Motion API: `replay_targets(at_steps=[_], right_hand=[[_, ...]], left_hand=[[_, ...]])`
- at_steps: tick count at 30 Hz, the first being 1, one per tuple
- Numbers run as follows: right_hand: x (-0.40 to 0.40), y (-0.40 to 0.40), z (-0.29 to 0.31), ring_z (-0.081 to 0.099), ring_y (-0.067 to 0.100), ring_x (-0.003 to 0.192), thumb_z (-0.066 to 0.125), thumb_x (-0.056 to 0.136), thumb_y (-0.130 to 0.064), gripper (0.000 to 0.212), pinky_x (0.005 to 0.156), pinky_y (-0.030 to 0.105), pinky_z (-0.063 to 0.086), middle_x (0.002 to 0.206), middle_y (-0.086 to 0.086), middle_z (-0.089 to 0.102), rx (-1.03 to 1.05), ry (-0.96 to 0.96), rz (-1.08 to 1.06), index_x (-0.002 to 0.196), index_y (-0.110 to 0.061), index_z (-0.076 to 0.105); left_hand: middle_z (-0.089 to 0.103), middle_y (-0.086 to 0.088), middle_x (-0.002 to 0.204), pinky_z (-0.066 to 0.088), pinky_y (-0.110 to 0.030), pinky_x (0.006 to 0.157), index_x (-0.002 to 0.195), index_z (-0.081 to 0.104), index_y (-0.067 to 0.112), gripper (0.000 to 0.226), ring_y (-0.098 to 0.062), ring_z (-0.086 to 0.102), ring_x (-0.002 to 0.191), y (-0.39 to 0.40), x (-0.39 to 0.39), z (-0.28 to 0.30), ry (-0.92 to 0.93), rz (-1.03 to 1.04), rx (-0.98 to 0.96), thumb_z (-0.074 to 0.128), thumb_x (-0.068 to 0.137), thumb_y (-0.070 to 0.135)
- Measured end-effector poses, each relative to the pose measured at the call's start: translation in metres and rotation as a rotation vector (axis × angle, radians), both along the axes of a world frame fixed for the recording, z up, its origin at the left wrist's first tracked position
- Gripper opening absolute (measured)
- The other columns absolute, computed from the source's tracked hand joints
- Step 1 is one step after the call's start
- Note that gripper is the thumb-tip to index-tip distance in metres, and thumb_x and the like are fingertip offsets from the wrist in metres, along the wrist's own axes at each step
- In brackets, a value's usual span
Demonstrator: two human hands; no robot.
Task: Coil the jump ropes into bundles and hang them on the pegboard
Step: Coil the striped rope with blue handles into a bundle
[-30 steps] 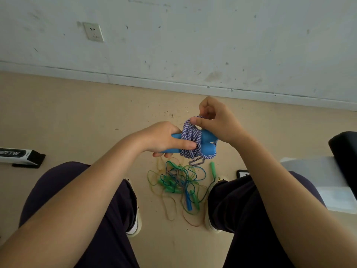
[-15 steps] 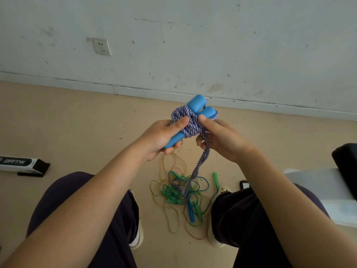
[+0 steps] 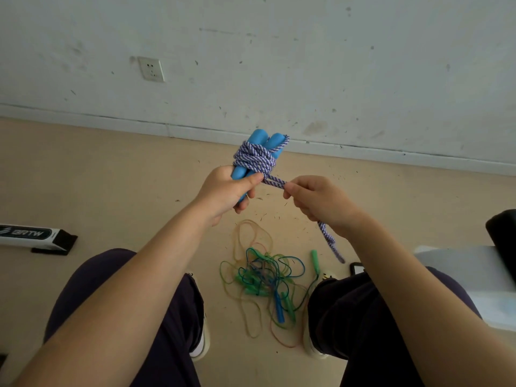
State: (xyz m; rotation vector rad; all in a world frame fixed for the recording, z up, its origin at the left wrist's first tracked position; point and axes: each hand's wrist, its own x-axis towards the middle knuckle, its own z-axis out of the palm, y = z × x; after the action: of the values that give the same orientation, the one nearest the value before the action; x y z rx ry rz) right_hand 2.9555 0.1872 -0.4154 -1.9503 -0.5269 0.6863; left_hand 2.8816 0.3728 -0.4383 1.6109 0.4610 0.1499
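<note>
Head view: left hand [image 3: 226, 191] grips the blue handles [image 3: 261, 152] upright, thumb pinning the wraps; right hand [image 3: 321, 201] pinches the doubled rope [image 3: 275, 182] just off the bundle and pulls it sideways, tail [image 3: 331, 243] dangling below. Bundle is held mid-air between the hands, above the floor [image 3: 111, 191]. Risk: if the thumb lets go or the pull goes slack, the wraps likely loosen and slide off the handle ends; a hard pull could drag the tuck out. Rope is purple-white twisted cord, wound crosswise round both handles, fairly tight. More ropes [image 3: 265, 280] lie tangled on the floor, uncoiled. No pegboard in view.
</note>
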Motion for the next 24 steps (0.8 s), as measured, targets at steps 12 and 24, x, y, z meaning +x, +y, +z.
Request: replay_targets(at_steps=[12, 24], right_hand=[[-0.004, -0.005, 0.001, 0.035, 0.005, 0.045, 0.056, 0.099, -0.030, 0.028, 0.048, 0.022, 0.031, 0.048, -0.017, 0.045, 0.038, -0.133, -0.019, 0.074, -0.019, 0.061], [0.021, -0.019, -0.006, 0.039, 0.016, 0.057, 0.070, 0.088, -0.034, 0.042, 0.056, 0.035, 0.033, 0.060, 0.005, 0.043, -0.025, -0.547, 0.024, 0.070, 0.002, 0.056]], left_hand=[[0.062, 0.001, 0.061, 0.029, -0.020, 0.036, 0.083, 0.062, 0.014, 0.018, -0.012, 0.043, 0.038, -0.001, 0.009, -0.011, 0.124, 0.061, 0.096, 0.071, 0.090, 0.028], [0.076, -0.005, 0.080, 0.033, -0.021, 0.036, 0.098, 0.065, 0.010, 0.020, -0.016, 0.056, 0.045, -0.012, -0.005, -0.010, 0.326, -0.534, 0.144, 0.076, 0.088, 0.024]])
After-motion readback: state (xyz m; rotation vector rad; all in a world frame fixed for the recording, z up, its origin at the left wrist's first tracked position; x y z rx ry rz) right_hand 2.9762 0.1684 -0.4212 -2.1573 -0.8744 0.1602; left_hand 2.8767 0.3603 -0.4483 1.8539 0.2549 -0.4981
